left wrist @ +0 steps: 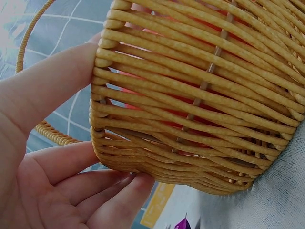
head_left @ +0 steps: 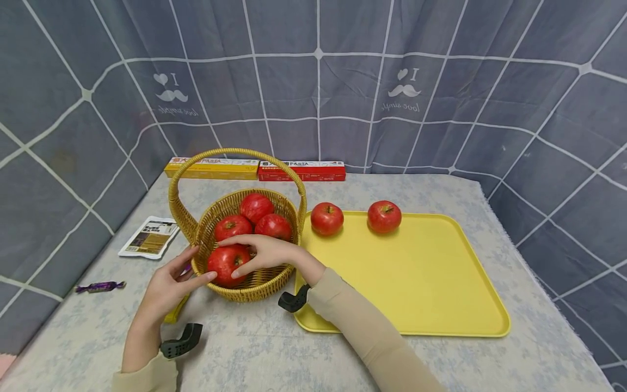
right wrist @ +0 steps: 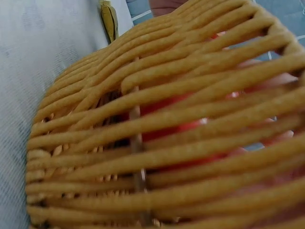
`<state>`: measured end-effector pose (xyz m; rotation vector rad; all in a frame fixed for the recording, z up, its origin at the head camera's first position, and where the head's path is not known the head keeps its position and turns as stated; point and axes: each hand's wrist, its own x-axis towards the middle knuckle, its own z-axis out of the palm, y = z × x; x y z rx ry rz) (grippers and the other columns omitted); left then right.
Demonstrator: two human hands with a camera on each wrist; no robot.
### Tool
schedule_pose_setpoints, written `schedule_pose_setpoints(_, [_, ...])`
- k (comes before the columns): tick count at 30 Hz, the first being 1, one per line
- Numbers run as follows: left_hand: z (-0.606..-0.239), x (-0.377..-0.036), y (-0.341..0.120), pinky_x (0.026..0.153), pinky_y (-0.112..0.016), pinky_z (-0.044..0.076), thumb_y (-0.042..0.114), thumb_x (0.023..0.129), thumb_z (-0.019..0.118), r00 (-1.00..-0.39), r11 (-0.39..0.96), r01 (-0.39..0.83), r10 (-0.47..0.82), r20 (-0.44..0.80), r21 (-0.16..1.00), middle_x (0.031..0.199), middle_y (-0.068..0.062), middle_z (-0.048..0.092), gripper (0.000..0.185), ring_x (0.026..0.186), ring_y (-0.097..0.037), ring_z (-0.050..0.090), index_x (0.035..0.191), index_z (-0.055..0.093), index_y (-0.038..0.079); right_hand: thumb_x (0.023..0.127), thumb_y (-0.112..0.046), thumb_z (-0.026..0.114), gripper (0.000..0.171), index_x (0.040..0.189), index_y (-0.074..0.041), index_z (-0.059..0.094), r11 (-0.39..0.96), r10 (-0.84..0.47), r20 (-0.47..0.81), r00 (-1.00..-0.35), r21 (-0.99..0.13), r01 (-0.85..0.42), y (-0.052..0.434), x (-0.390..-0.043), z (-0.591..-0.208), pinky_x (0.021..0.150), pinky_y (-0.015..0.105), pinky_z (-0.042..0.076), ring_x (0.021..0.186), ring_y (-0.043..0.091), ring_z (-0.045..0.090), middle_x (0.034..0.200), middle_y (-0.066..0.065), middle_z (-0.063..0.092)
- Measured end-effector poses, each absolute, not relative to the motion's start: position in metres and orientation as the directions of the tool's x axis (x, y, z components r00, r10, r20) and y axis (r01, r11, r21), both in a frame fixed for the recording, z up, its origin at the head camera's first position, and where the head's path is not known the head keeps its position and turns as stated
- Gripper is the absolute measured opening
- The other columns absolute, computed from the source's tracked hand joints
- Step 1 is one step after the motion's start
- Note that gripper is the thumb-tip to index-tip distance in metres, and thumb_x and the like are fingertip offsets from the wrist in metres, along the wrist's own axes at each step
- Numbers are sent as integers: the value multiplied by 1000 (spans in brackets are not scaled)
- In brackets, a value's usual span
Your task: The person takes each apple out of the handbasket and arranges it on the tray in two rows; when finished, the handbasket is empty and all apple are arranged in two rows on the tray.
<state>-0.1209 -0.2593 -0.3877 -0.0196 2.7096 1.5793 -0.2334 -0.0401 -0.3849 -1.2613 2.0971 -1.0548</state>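
Front apple (head_left: pixel 226 264) sits low at the near rim inside the basket (head_left: pixel 254 288), left of frame centre; right hand (head_left: pixel 266 253) fingers curl over it, left hand (head_left: pixel 168 286) open-fingered against the wicker's outer left wall.

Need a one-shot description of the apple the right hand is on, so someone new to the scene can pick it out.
Find the yellow tray; the wicker basket stands at its left edge. Four red apples lie inside. The one meant, the front apple, sits nearest the person against the front rim, and unlike the other three it has the right hand curled over its top.
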Motion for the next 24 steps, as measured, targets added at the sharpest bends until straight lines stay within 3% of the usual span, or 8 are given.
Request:
schedule_pose_setpoints(7, [-389, -122, -259, 101, -29, 38, 28, 85, 71, -1000, 483, -28, -6, -28, 875, 151, -19, 22, 80, 133, -37, 30, 147, 28, 1, 78, -29, 78, 68, 138, -25, 48, 307, -884, -19, -466, -777, -549, -44, -233, -387, 102, 22, 34, 124, 3, 34, 139, -4, 38])
schedule_pose_setpoints(14, [-388, -122, -259, 101, -25, 38, 28, 85, 72, -1000, 479, -25, -9, -24, 877, 151, -18, 23, 80, 134, -36, 30, 147, 29, 2, 74, -25, 82, 65, 128, -20, 47, 281, -886, -6, -464, -802, -527, -45, -232, -388, 99, 19, 36, 120, 3, 40, 131, -7, 45])
schedule_pose_setpoints(19, [-388, -121, -260, 99, -25, 40, 31, 85, 71, -999, 489, -34, -8, -35, 872, 151, -18, 22, 81, 134, -37, 30, 147, 29, 2, 74, -23, 82, 57, 119, -16, 50, 284, -865, 33, -500, -790, -543, -43, -231, -388, 98, 16, 37, 116, 2, 45, 120, -4, 52])
schedule_pose_setpoints(24, [-388, -122, -260, 98, -25, 40, 31, 86, 70, -999, 491, -45, -10, -45, 870, 151, -18, 23, 80, 134, -36, 31, 147, 28, 3, 73, -19, 82, 57, 122, -14, 53, 290, -866, 53, -497, -757, -585, -41, -232, -387, 97, 15, 38, 113, 3, 47, 121, -3, 54])
